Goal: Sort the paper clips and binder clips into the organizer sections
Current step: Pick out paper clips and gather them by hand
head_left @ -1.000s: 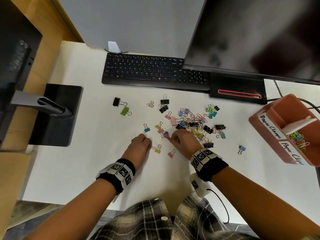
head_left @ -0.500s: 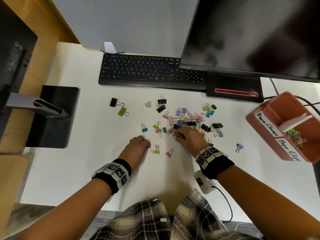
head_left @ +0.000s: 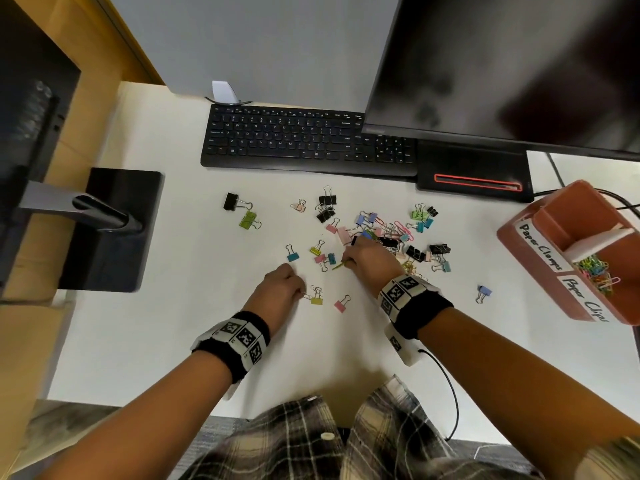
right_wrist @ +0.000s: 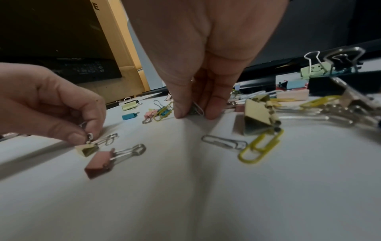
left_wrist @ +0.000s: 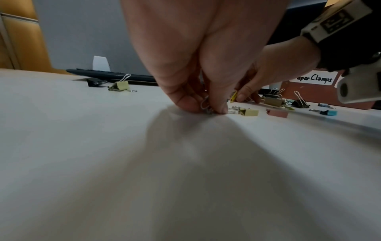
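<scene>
left hand: fingertips pinching silver wire paper clip on white desk | yellow metal binder clip just beside

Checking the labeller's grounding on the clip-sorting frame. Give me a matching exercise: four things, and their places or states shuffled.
Things:
1. left hand
2. right hand
3. lavender binder clip
4. coloured paper clips

Places or states:
a. in the organizer section labelled Paper Clips
b. lying alone on the desk, between the hands and the organizer
c. pinching a paper clip at the near edge of the main pile
d. pinching a silver wire loop beside a yellow binder clip

Pairs: 1-d, 2-c, 3-b, 4-a
</scene>
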A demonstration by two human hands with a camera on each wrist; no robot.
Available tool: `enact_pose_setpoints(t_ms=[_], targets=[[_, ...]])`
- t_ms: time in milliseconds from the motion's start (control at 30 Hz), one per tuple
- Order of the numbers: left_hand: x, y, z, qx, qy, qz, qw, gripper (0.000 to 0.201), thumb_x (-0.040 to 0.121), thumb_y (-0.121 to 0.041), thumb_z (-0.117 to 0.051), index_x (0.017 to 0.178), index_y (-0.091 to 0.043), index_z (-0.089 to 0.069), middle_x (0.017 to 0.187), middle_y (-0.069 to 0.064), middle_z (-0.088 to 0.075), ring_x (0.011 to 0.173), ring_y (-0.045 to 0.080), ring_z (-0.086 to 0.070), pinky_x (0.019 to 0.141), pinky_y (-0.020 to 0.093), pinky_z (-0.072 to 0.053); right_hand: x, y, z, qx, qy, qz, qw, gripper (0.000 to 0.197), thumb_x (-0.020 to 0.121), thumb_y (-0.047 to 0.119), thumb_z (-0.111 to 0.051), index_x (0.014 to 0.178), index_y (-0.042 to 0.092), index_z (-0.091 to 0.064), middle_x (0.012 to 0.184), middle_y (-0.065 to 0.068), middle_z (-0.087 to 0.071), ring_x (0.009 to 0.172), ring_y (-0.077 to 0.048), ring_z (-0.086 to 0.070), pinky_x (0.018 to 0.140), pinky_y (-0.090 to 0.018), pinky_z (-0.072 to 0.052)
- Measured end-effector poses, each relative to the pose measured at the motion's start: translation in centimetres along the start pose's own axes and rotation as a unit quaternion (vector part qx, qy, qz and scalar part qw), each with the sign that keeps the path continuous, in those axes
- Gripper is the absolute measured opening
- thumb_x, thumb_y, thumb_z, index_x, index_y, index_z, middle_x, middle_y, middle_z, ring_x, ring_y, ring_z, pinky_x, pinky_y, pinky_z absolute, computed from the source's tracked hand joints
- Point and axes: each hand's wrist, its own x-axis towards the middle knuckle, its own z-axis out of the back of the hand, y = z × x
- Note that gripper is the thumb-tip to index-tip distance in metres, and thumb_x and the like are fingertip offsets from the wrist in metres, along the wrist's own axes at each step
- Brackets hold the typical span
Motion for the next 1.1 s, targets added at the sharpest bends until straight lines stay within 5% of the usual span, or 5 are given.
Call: enact_pose_setpoints(t_ms=[367, 567, 833, 1000, 1100], targets=[[-0.8, 0.0, -0.7, 0.064, -0.003, -0.032, 0.997, 0.018, 0.083, 0.006, -0.049, 0.094, -0.004, -0.060, 0.092, 0.015, -0.058, 0.089, 0.032, -0.053, 0.078, 0.035, -0.043, -3.0, -0.8, -0.7, 0.049, -0.004, -0.010, 0.999, 0.016, 0.091, 0.014, -0.053, 0.103, 0.011, -0.062, 0.102, -0.010, -0.064, 0.093, -0.027, -0.059, 0.080, -0.034, -0.050], [-0.7, -0.1, -0.6, 0.089, 0.012, -0.053, 0.995, 0.029, 0.075, 0.011, -0.044, 0.097, -0.003, -0.058, 0.098, 0.016, -0.056, 0.095, 0.032, -0.051, 0.080, 0.034, -0.040, -4.4, -1.9, -0.6, 0.088, -0.020, -0.034, 0.995, 0.022, 0.089, 0.012, -0.055, 0.110, 0.013, -0.063, 0.109, -0.008, -0.065, 0.102, -0.025, -0.059, 0.088, -0.032, -0.048], [0.3, 0.5, -0.2, -0.008, -0.020, -0.068, 0.997, 0.013, 0.092, -0.012, -0.051, 0.099, -0.011, -0.061, 0.093, 0.004, -0.064, 0.090, 0.024, -0.055, 0.084, 0.029, -0.041, -4.3, -2.3, 0.1, 0.112, -0.019, -0.026, 0.993, 0.027, 0.089, 0.013, -0.058, 0.115, 0.015, -0.064, 0.112, -0.009, -0.064, 0.104, -0.025, -0.058, 0.089, -0.029, -0.043], [-0.3, 1.0, 0.1, 0.015, 0.060, -0.047, 0.997, 0.022, 0.091, -0.017, -0.055, 0.112, -0.012, -0.060, 0.100, 0.006, -0.064, 0.099, 0.023, -0.054, 0.092, 0.031, -0.042, -3.5, -1.4, 0.0, 0.046, 0.010, 0.029, 0.998, 0.029, 0.092, 0.011, -0.052, 0.120, 0.012, -0.060, 0.113, -0.014, -0.060, 0.107, -0.031, -0.054, 0.092, -0.037, -0.046], [-0.4, 0.9, 0.1, 0.036, 0.047, -0.056, 0.997, 0.015, 0.089, -0.014, -0.056, 0.101, -0.009, -0.065, 0.096, 0.010, -0.062, 0.095, 0.026, -0.054, 0.087, 0.033, -0.044, -2.7, -1.1, 0.2, 0.046, -0.020, 0.020, 0.999, 0.029, 0.092, 0.010, -0.051, 0.120, 0.010, -0.059, 0.114, -0.015, -0.060, 0.107, -0.031, -0.054, 0.092, -0.037, -0.047]])
